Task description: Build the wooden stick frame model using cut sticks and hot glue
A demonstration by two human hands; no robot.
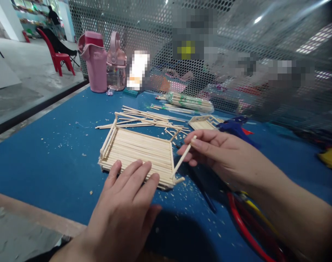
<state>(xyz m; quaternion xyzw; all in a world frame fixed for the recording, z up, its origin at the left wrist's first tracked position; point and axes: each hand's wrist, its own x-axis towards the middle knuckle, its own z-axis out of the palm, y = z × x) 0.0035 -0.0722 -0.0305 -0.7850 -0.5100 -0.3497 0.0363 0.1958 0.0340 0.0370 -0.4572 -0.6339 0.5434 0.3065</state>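
A small platform (138,149) made of thin wooden sticks lies on the blue table, with short posts at its corners and a rail along its left end. My left hand (130,200) rests on its near edge, fingers spread out. Between thumb and fingers, my right hand (209,149) pinches a wooden stick (184,157). The lower end of that stick is at the platform's near right corner, by a short post (179,180); whether they touch I cannot tell.
Loose sticks (144,119) and a bagged stick bundle (191,103) lie behind the platform. A smaller stick piece (202,123) and a blue tool (234,127) sit at right. Red-handled pliers (239,218) lie under my right forearm. Pink bottles (96,63) stand before a mesh screen (155,36).
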